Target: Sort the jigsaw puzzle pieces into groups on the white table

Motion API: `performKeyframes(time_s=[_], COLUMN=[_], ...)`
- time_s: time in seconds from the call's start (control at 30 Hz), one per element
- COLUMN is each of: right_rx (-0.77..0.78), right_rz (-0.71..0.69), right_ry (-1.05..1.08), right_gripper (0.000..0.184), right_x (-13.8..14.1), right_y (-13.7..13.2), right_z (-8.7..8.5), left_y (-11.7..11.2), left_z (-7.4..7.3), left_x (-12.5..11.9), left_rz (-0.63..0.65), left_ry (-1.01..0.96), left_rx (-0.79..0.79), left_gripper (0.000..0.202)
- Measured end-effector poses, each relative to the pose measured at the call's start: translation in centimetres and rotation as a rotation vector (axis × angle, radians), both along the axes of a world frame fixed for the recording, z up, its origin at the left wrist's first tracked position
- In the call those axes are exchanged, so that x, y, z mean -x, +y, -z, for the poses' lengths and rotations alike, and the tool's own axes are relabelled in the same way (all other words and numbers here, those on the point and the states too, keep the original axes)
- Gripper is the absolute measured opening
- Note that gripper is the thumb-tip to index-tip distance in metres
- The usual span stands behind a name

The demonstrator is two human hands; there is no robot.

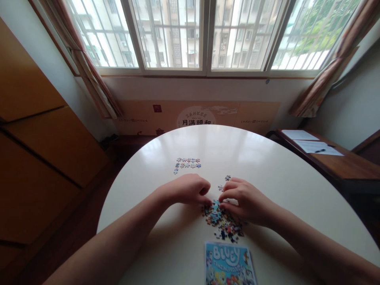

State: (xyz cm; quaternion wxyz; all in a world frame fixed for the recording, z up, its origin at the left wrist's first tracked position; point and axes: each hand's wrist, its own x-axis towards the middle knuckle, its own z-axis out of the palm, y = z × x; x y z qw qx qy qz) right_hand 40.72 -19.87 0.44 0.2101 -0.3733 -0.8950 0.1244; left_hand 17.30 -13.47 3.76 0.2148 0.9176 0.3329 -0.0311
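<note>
Largest by far, a white counter (297,198) with a broad curved rim, sweeping down on both sides. Beyond the far rim, a barred window (207,35) and, underneath, a printed panel (252,113). To the left, past a dark gap, an orange-brown cabinet (38,111). To the right, near the curved rim, a wooden side counter (350,160) with white papers (299,135) on top.

On the near part of the white counter, a blue Bluey booklet (228,261), lower edge cut off by the bottom of the view. Just beyond the booklet's top edge, a heap of puzzle pieces (216,217), well inside the visible rim. At the heap's far edge, close together, the right hand (246,200), fingers bent, thumb and forefinger narrowly apart, and the left hand (192,188), curled, thumb tip low against the pieces. Impossible to tell about a piece in either grip.

Beyond the left hand, two short rows of pieces (188,160), with a single piece (175,171) below the left end; a wide white stretch from there to the far rim. Just past the right fingertips, two small loose clusters (228,178).
</note>
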Motion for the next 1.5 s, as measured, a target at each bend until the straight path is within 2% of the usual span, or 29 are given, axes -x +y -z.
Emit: performKeyframes(time_s=[0.27, 0.5, 0.6, 0.73, 0.87, 1.0, 1.1, 1.2, 1.37, 1.5], right_rx=[-0.029, 0.11, 0.124, 0.107, 0.094, 0.077, 0.066, 0.049, 0.042, 0.033], right_rz=[0.023, 0.091, 0.114, 0.168, 0.181, 0.173, 0.19, 0.217, 0.213, 0.188], right_ry=[0.018, 0.16, 0.232, 0.289, 0.322, 0.345, 0.357, 0.365, 0.358, 0.353], right_gripper=[0.007, 0.008, 0.009, 0.009, 0.011, 0.013, 0.013, 0.013, 0.014, 0.014], right_x=[0.3, 0.5, 0.2, 0.1, 0.4, 0.8, 0.7, 0.3, -0.3, -0.4], right_y=[-0.1, 0.0, 0.1, 0.2, 0.1, 0.0, 0.0, 0.1, 0.4, 0.4], right_z=[0.3, 0.1, -0.1, -0.1, 0.0, 0.0, 0.0, 0.0, 0.2, 0.3], left_y=[-0.2, 0.0, 0.3, 0.3, 0.0, -0.3, 0.0, 1.3, 4.3, 5.6], left_z=[0.0, 0.0, 0.0, 0.1, 0.3, 0.4, 0.0, -0.8, -2.1, -1.8], left_x=[-0.1, 0.1, 0.4, 0.3, -0.3, -0.8, -0.2, 1.9, 7.0, 8.6], left_rz=[-0.005, 0.013, 0.03, 0.037, 0.095, 0.117, 0.11, 0.004, -0.354, -0.451], left_ry=[0.039, 0.023, -0.043, -0.227, -0.372, -0.397, -0.352, -0.244, -0.01, 0.031], left_rx=[-0.013, 0.0, 0.002, -0.026, -0.021, -0.058, -0.067, -0.076, 0.0, 0.019], left_gripper=[0.035, 0.035, 0.03, 0.022, 0.017, 0.012, 0.012, 0.014, 0.021, 0.023])
